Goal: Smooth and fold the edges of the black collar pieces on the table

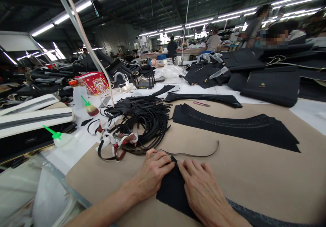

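My left hand [152,172] and my right hand [202,189] lie side by side on a black fabric piece [171,191] at the near edge of a brown paper-covered table [254,179]. The fingers of both hands are pressed down flat at the piece's far corner, where the end of a thin black strip [201,155] meets it. The strip curves away to the right over the paper. Neither hand grips anything.
A bundle of black cords [145,121] lies beyond my left hand. A long curved black fabric panel [236,127] lies to the right. Green-capped glue bottles [61,138] stand at the left, a red box [93,82] behind. Black garments [270,81] are piled far right; people work in the background.
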The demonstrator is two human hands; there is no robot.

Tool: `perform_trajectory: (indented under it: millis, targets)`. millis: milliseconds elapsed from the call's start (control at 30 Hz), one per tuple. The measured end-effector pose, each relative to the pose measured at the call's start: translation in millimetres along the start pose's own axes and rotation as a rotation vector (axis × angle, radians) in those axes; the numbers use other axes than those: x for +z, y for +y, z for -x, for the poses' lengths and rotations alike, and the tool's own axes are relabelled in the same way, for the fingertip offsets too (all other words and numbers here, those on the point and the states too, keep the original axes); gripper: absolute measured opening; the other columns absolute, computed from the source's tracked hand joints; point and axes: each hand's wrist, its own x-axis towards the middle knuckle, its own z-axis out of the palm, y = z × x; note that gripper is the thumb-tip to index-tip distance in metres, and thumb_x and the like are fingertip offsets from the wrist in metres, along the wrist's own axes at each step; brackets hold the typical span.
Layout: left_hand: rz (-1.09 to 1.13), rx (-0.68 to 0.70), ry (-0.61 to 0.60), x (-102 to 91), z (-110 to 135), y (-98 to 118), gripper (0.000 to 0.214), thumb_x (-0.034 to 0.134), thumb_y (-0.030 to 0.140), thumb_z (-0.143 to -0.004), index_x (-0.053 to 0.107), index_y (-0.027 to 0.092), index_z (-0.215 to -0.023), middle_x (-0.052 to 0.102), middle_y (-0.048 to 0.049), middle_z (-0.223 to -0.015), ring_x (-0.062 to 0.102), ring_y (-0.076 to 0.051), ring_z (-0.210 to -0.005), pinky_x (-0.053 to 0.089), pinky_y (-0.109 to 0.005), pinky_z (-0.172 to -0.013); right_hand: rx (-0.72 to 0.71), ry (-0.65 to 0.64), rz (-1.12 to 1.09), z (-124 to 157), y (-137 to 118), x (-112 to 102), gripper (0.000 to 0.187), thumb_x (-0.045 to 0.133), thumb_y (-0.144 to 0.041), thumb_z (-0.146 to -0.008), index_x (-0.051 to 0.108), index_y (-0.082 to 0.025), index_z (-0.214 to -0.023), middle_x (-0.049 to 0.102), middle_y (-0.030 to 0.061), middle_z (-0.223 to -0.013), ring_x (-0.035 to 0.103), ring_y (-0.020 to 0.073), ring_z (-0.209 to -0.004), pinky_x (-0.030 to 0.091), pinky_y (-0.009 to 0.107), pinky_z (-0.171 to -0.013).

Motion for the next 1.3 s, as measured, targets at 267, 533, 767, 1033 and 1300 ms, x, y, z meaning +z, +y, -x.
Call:
perform_trajectory:
  millis: [267,533,767,1033,1300]
  targets:
    - [0.036,-0.021,-0.007,-0.3,2.3,1.2,0.038,0.051,0.006,-0.092,0.054,0.022,-0.126,0.059,-0.0043,-0.112,0.046,-0.021,-0.112,0.022,-0.041,-0.100,-0.027,0.018,-0.048,-6.1,0.3,1.1,0.046,0.049,0.000,-0.079,0.056,-0.018,-0.121,0.052,0.0038,-0.098,0.045,0.0211,-0.089,0.027,0.037,-0.074]
    - [0.068,-0.026,-0.018,-2.7,2.4,3.6,0.044,0.049,0.002,-0.090,0.051,0.022,-0.129,0.059,-0.0048,-0.112,0.045,-0.022,-0.113,0.021,-0.042,-0.100,-0.076,-0.011,-0.078,-12.5,2.3,-5.2,0.033,0.050,0.000,-0.084,0.058,-0.016,-0.112,0.052,0.0033,-0.098,0.043,0.0217,-0.089,0.028,0.038,-0.077]
    - [0.078,-0.030,-0.021,-1.4,4.6,3.1,0.042,0.045,0.005,-0.094,0.048,0.022,-0.133,0.059,-0.0058,-0.114,0.045,-0.022,-0.114,0.021,-0.043,-0.101,-0.060,-0.038,-0.127,-16.3,5.1,-0.9,0.050,0.044,0.003,-0.084,0.048,-0.017,-0.129,0.052,0.0043,-0.107,0.045,0.0211,-0.096,0.029,0.038,-0.080]
    - [0.033,-0.015,-0.023,-2.2,3.1,5.5,0.036,0.049,0.007,-0.095,0.051,0.020,-0.129,0.058,-0.0067,-0.114,0.046,-0.022,-0.114,0.025,-0.040,-0.100,-0.100,-0.054,0.001,-21.6,5.7,-3.2,0.030,0.053,-0.006,-0.090,0.055,-0.018,-0.117,0.053,0.0054,-0.106,0.045,0.0239,-0.096,0.028,0.042,-0.085]
    - [-0.030,-0.022,-0.015,-1.4,4.4,6.2,0.043,0.046,0.002,-0.090,0.051,0.019,-0.129,0.055,-0.0084,-0.116,0.046,-0.022,-0.111,0.026,-0.040,-0.097,-0.117,-0.046,-0.006,-23.2,2.7,-8.5,0.030,0.052,-0.003,-0.089,0.056,-0.016,-0.117,0.053,0.0050,-0.105,0.045,0.0233,-0.097,0.030,0.040,-0.086]
